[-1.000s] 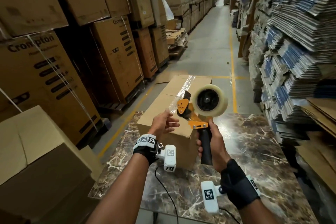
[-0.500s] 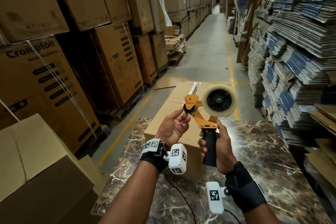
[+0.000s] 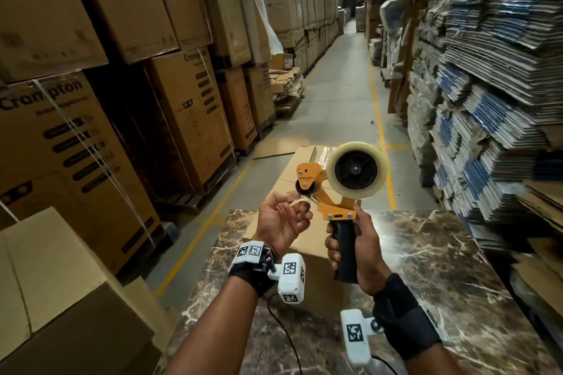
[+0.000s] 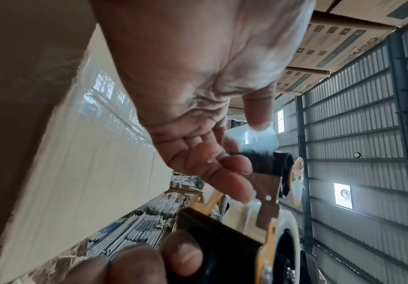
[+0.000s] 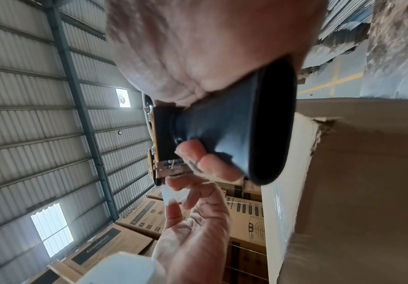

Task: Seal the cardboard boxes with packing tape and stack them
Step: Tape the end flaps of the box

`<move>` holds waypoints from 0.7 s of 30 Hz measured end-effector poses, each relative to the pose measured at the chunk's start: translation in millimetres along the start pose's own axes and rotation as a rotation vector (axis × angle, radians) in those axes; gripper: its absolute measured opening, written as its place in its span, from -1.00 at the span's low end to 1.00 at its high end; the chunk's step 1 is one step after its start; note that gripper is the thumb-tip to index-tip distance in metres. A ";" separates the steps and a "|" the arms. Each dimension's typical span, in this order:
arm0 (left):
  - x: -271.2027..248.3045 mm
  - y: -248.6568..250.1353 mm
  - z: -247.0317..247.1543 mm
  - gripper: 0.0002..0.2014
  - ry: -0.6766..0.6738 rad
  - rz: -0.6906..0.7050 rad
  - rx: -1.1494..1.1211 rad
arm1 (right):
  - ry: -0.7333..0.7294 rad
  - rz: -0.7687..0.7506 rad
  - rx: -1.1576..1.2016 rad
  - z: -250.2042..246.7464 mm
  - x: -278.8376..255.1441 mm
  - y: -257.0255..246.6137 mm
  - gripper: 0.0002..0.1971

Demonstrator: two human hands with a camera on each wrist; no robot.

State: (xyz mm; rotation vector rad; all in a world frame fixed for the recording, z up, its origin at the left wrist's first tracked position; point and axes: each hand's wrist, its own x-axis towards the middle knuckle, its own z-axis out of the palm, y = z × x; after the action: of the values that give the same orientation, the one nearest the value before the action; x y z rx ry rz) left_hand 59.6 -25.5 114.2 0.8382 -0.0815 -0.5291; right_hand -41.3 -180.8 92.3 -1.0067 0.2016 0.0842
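A brown cardboard box [image 3: 286, 183] stands on the marble table [image 3: 426, 268], with clear tape along its top seam [image 4: 105, 107]. My right hand [image 3: 342, 250] grips the black handle [image 5: 232, 134] of an orange tape dispenser [image 3: 320, 186] and holds it up above the box's near end. Its clear tape roll [image 3: 357, 172] faces me. My left hand [image 3: 300, 207], palm up, is just below the black roller. Its thumb and fingers pinch the loose tape end [image 4: 253, 140], also seen as a clear strip [image 5: 173, 194] in the right wrist view.
Tall stacks of printed cartons [image 3: 91, 146] line the left side. A plain carton [image 3: 61, 283] sits by the table's left corner. Bundles of flattened cartons [image 3: 487, 100] fill the right. A concrete aisle [image 3: 344, 100] with yellow lines runs ahead.
The dispenser has risen off the box top. My left hand has left the box's near edge and taken the tape end at the roller. The view has tilted upward.
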 end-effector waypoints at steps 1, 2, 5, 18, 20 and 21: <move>-0.1 1.3 0.1 -0.73 0.005 0.006 -0.017 | 0.001 -0.006 -0.005 2.0 1.5 0.9 -0.28; 0.4 2.9 -1.0 -0.68 0.019 0.009 -0.036 | 0.001 -0.010 -0.011 4.2 3.1 2.0 -0.28; 3.3 11.7 -6.3 -0.58 0.068 0.019 -0.032 | 0.003 -0.025 -0.038 8.3 7.3 4.9 -0.29; 4.6 71.1 -38.9 -0.91 0.190 0.029 0.434 | -0.101 -0.130 -0.293 13.6 30.7 -6.9 -0.24; 5.2 79.2 -40.6 -0.91 0.217 0.054 0.528 | -0.134 -0.127 -0.316 12.0 35.2 -7.7 -0.24; 5.5 82.1 -41.2 -0.88 0.233 0.068 0.568 | -0.144 -0.119 -0.323 10.7 37.9 -7.8 -0.24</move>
State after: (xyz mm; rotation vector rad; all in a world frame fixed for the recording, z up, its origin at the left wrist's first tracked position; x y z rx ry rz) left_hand 109.7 45.1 145.4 1.4410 -0.0458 -0.3409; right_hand -1.6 -176.8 96.5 -1.3270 -0.0051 0.0818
